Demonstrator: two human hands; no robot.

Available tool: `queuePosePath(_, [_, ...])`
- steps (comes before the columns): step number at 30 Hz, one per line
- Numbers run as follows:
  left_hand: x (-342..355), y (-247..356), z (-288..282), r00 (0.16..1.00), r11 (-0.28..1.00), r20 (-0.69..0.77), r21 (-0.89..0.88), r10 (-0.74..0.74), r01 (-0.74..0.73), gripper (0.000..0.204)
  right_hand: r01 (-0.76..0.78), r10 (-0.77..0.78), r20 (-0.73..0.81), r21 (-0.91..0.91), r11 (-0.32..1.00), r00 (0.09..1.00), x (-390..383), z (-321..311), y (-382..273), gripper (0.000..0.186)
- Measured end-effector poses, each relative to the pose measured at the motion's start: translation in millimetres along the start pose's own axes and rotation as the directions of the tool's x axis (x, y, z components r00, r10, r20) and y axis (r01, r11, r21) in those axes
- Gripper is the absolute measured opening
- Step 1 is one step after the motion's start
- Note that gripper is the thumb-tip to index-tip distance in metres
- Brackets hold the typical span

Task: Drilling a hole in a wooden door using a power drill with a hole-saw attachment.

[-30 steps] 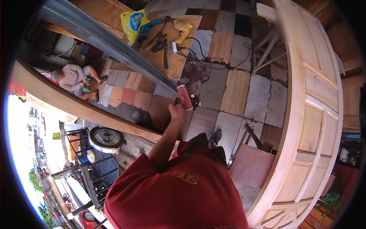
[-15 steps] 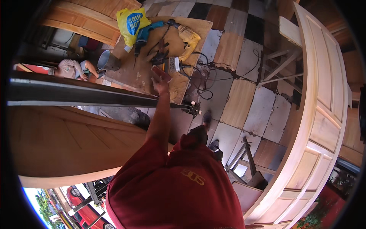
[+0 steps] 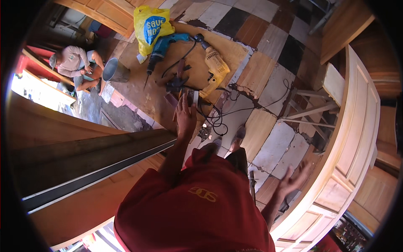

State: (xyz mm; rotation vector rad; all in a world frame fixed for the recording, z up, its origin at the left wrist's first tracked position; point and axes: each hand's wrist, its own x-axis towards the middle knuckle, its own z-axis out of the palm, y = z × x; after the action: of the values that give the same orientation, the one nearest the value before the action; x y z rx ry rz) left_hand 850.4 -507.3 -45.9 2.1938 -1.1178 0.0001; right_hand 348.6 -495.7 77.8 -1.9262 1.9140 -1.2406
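My left hand (image 3: 185, 115) reaches over the worn board (image 3: 237, 52) with its fingers stretched out, right beside a grey-white box (image 3: 194, 98) that it partly covers. A dark red block (image 3: 171, 99) lies just left of the fingers; whether they touch it I cannot tell. My right hand (image 3: 294, 178) is raised, open and empty, its fingers spread near the panelled wooden door (image 3: 336, 191). Beyond my left hand lie a teal power drill (image 3: 159, 50), a yellow power drill (image 3: 216, 65) and a dark tool (image 3: 178, 80).
A yellow plastic bag (image 3: 147, 21) and a metal bucket (image 3: 116, 70) stand at the far left. Another person (image 3: 77, 63) sits past the bucket. Black cords (image 3: 218, 119) trail over the tiled floor. A dark beam (image 3: 96, 168) crosses at left; a wooden trestle (image 3: 308, 111) stands at right.
The red block, held in my left hand before, now lies beside its stretched fingers. My right hand has come into view, raised at the right. The view has shifted.
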Motion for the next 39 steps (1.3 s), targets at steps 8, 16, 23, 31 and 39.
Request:
queuePosePath(8, [22,41,28,0.989,0.984,0.03,0.11,-0.143,0.139,0.097,0.123,-0.398,0.603,0.445,0.887,0.691,194,397,-174,0.106])
queuePosePath(16, [5,59,31,0.954,0.944,0.061,0.174,-0.293,0.279,0.107,0.357,-0.125,0.864,-0.066,0.932,0.488,174,522,-244,0.141])
queuePosePath(23, [13,63,15,0.954,0.954,0.016,0.031,-0.3,0.3,0.085,0.37,-0.13,0.908,-0.029,0.929,0.399,197,548,-228,0.13])
queuePosePath(31, [11,50,-2,0.956,0.964,0.188,-0.1,-0.224,0.245,0.086,0.148,-0.055,0.812,-0.039,0.988,0.581,223,488,-171,0.133])
queuePosePath(39, [-11,42,-16,0.994,0.997,0.076,0.007,0.08,-0.081,0.059,-0.229,0.061,0.63,0.189,0.955,0.774,222,323,-89,0.128])
